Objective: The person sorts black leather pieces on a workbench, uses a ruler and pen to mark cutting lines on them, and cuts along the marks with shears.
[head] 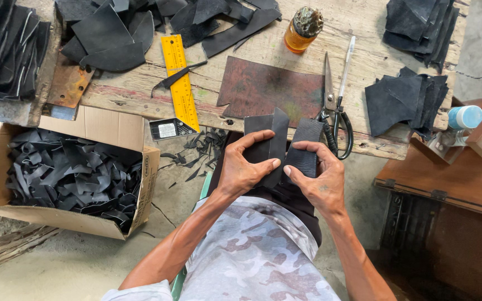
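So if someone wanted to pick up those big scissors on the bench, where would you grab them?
By the black loop handles, I would say. The scissors lie flat on the wooden bench, blades shut and pointing away from the person, handles at the near edge beside the right hand. Coming from the near side, fingers could slip into the loops and stay clear of the blades.

Matt black leather pieces [277, 146], rough worn wooden desk [252, 53], steel scissors [333, 95], glossy yellow ruler [180, 81], plain cardboard box [115, 131].
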